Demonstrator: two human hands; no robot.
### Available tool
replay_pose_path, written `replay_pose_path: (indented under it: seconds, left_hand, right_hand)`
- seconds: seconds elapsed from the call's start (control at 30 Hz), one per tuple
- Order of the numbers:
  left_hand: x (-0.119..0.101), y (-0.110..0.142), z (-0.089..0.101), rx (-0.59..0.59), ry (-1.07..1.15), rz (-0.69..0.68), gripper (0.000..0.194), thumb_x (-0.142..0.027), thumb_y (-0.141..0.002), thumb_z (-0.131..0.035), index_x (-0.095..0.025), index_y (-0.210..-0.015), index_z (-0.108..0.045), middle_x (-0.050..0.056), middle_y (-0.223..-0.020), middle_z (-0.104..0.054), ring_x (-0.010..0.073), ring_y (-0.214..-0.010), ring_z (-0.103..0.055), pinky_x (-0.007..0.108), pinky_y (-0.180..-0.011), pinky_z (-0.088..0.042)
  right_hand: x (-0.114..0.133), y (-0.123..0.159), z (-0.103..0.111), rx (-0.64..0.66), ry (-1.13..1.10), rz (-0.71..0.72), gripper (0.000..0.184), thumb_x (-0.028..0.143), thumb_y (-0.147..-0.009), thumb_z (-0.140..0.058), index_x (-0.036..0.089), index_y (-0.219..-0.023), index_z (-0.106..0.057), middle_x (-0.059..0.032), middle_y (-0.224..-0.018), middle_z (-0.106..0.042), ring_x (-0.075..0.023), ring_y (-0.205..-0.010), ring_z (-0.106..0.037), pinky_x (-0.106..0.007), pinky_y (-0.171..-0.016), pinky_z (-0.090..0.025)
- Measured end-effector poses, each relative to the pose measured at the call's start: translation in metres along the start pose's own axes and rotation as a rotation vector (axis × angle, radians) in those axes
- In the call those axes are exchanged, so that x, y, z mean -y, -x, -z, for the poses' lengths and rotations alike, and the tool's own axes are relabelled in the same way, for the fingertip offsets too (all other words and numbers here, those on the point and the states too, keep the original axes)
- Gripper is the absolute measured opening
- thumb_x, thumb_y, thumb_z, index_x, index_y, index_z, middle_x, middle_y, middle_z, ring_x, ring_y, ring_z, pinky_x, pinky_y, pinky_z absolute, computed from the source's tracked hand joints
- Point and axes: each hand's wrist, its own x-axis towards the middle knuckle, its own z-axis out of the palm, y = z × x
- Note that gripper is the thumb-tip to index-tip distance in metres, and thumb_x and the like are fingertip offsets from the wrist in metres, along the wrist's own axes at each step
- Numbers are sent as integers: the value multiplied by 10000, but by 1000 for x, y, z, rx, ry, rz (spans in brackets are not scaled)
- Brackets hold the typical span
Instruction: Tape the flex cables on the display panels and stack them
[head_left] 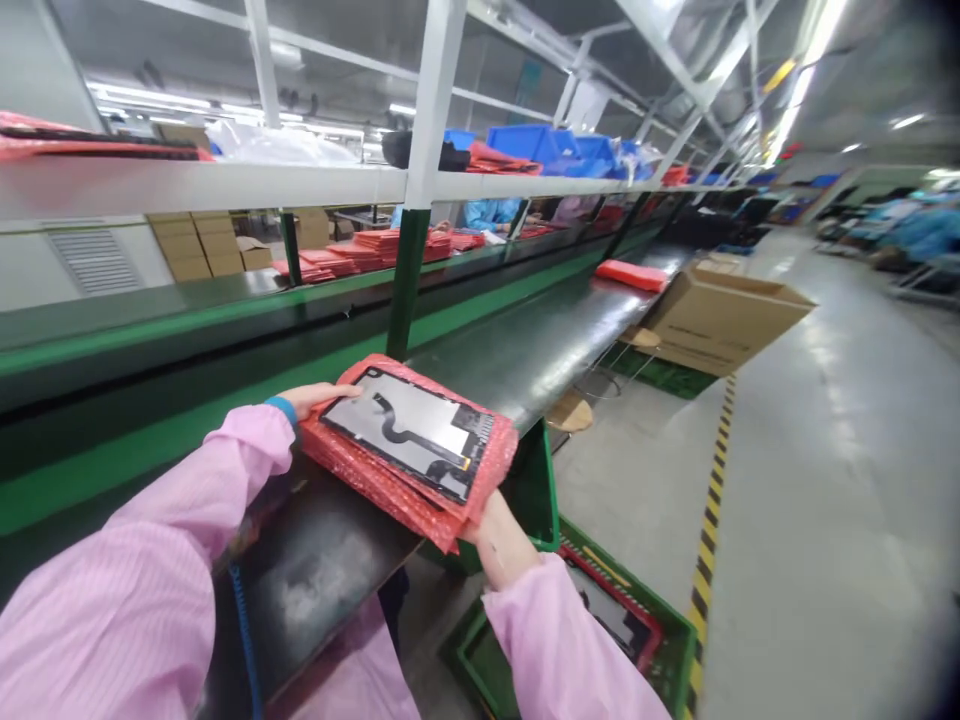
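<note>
A stack of red bubble-wrap bags (360,475) is held level between my two hands above the dark bench. On top of it lies a flat display panel (405,425), its silver back up, with a black ribbon cable across it. My left hand (319,398) grips the far left corner, thumb over the top edge. At the near right end, my right hand (495,535) holds the stack from below and the side; most of its fingers are hidden underneath. A blue band circles my left wrist.
Below my right arm stands a green crate (686,640) holding another panel in red wrap. A cardboard box (727,320) and stools stand along the bench (517,350). A post (409,270) rises behind the stack. More red bags (375,250) lie beyond the conveyor.
</note>
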Motion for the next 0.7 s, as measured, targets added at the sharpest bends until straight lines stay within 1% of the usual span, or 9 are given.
replay_pose_path:
  seconds: [0.1,0.17,0.23,0.33,0.43,0.5,0.57,0.63,0.7]
  left_hand:
    - [11,-23,38,-16,-45,40,420,-535,-887,-758,-119,-938,-744,53,-816,-787,190,-741,-750,343,-777,-618]
    - [18,-41,59,-16,-64,68,403,-521,-951,-693,-120,-968,-731,44,-843,-770,161,-729,-733,343,-758,-620]
    - [26,-57,75,-13,-72,80,468,-577,-844,-786,-117,-925,-749,62,-819,-777,180,-715,-732,333,-730,-617]
    - [37,-74,89,5,-80,70,611,-639,-571,-925,-123,-867,-786,101,-808,-805,248,-731,-755,331,-707,-610]
    - [44,-81,93,13,-131,46,671,-678,-532,-908,-135,-911,-798,124,-898,-822,308,-806,-780,366,-744,-612]
    - [43,-79,93,-31,-201,11,664,-678,-555,-889,-133,-923,-796,142,-963,-823,353,-910,-781,387,-812,-608]
    - [37,-71,92,-131,-295,-48,651,-639,-576,-887,-131,-970,-787,159,-1084,-809,397,-1102,-737,394,-932,-581]
    - [29,-56,92,-250,-388,-123,670,-596,-631,-864,-137,-1107,-756,168,-1290,-745,412,-1317,-620,393,-1077,-507]
    - [20,-31,91,-327,-464,-191,693,-575,-729,-791,-149,-1265,-692,161,-1464,-639,383,-1428,-524,393,-1178,-417]
  right_hand:
    - [-11,-34,-29,-4,-120,-96,592,699,-851,-614,271,-1254,-688,-93,-1026,-793,-347,-1093,-732,-518,-884,-608]
    - [-17,-47,-43,16,-191,-166,567,692,-832,-631,273,-1207,-705,-96,-982,-795,-354,-1075,-737,-524,-873,-606]
    - [-21,-56,-53,45,-240,-230,516,683,-820,-643,279,-1130,-725,-97,-938,-795,-359,-1059,-741,-536,-868,-603]
    - [-24,-63,-61,76,-281,-325,450,670,-802,-665,275,-1005,-741,-104,-906,-796,-353,-1053,-742,-542,-892,-594]
    - [-24,-56,-60,84,-283,-391,398,624,-753,-739,266,-926,-749,-105,-905,-801,-347,-1039,-745,-528,-914,-590]
    - [-21,-43,-54,89,-274,-427,361,562,-696,-816,256,-879,-759,-104,-901,-805,-346,-1013,-752,-511,-918,-595]
    - [-13,-25,-37,79,-237,-463,323,500,-673,-861,255,-865,-776,-102,-936,-811,-331,-994,-756,-481,-915,-606]
    - [1,-10,-8,26,-132,-466,305,478,-717,-846,271,-936,-800,-94,-1044,-810,-302,-1006,-755,-445,-911,-617]
    - [19,-5,28,-85,48,-337,356,510,-780,-775,283,-1053,-801,-98,-1159,-783,-291,-1052,-745,-439,-914,-624]
